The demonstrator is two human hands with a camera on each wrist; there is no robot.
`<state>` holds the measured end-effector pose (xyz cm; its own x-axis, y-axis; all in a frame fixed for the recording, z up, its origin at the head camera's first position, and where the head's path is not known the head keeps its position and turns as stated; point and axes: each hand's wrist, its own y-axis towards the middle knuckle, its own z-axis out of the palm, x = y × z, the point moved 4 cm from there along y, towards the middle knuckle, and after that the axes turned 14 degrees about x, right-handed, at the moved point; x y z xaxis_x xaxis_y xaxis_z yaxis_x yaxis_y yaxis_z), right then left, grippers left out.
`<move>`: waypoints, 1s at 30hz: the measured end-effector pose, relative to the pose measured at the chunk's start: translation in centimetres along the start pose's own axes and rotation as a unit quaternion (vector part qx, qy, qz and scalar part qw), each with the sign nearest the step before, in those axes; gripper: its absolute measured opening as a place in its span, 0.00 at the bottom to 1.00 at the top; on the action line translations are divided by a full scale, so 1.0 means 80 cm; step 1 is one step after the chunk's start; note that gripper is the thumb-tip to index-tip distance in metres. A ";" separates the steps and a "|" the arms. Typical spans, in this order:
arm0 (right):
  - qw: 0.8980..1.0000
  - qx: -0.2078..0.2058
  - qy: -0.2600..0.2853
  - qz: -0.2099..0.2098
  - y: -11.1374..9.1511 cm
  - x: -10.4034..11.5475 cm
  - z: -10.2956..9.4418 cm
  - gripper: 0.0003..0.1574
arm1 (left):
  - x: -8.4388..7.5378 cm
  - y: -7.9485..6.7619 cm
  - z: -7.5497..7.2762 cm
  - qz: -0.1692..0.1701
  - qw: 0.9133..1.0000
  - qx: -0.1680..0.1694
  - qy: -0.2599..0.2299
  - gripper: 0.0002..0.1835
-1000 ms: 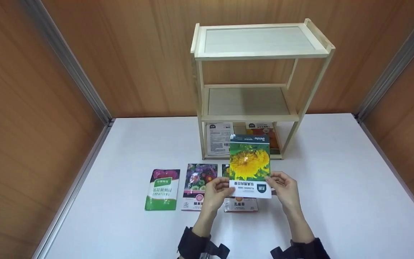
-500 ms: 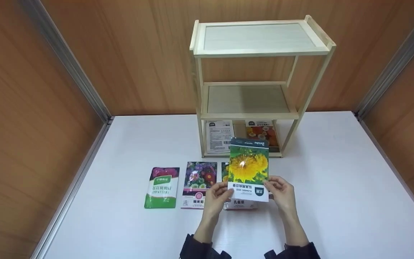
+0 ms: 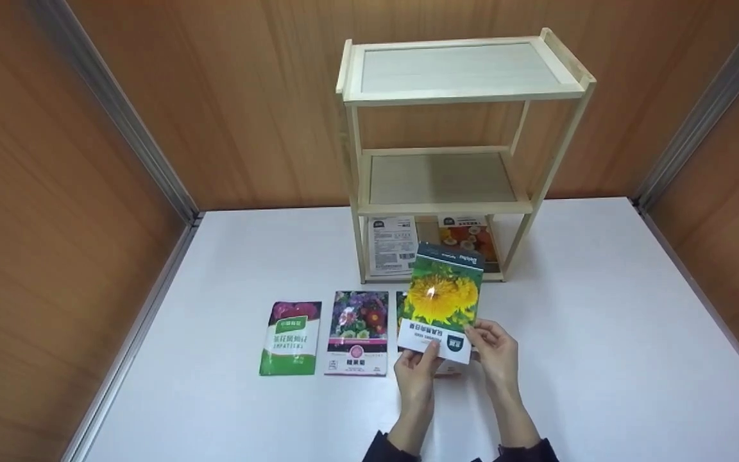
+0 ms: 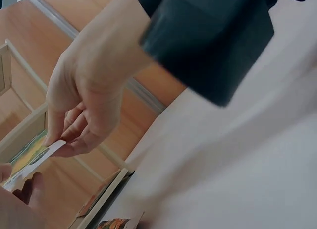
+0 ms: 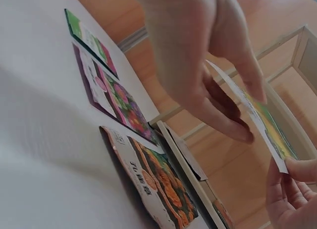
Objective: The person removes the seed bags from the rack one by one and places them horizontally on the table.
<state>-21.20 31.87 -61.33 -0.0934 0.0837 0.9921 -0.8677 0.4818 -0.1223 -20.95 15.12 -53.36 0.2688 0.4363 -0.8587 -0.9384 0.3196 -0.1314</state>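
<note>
A seed packet [image 3: 440, 298] with yellow flowers is held up off the table, tilted, in the head view. My left hand [image 3: 417, 380] pinches its lower white edge, thumb in front and fingers behind. At the lower right corner my right hand [image 3: 496, 356] pinches it between thumb and fingers. The left wrist view has the right hand [image 4: 89, 85] large, gripping the packet's corner. In the right wrist view the left hand [image 5: 193, 65] is large, and the packet [image 5: 270, 130] appears nearly edge-on. Beneath it, an orange-flower seed packet [image 5: 158, 179] lies on the table, partly hidden in the head view.
A green-and-white seed packet [image 3: 290, 338] and a purple-flower packet [image 3: 356, 333] lie left on the white table [image 3: 215, 404]. Behind stands a wooden shelf [image 3: 446, 209]; its bottom level holds a white packet [image 3: 392, 247] and a red-orange one [image 3: 469, 239]. Wood-grain walls surround the table.
My left hand has shifted right along the lower edge, from the packet's left corner toward its middle. The packet has come slightly nearer and turned, its top leaning right.
</note>
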 end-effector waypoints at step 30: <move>0.973 0.224 -0.031 0.048 -0.027 0.155 -0.030 0.29 | -0.055 0.001 -0.045 -0.063 0.977 0.178 0.094 0.19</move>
<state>-19.33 33.93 -48.84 -0.2022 0.0502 0.9781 -0.9779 0.0437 -0.2044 -23.02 10.21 -51.35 0.3005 0.2227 -0.9274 -0.7565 0.6478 -0.0895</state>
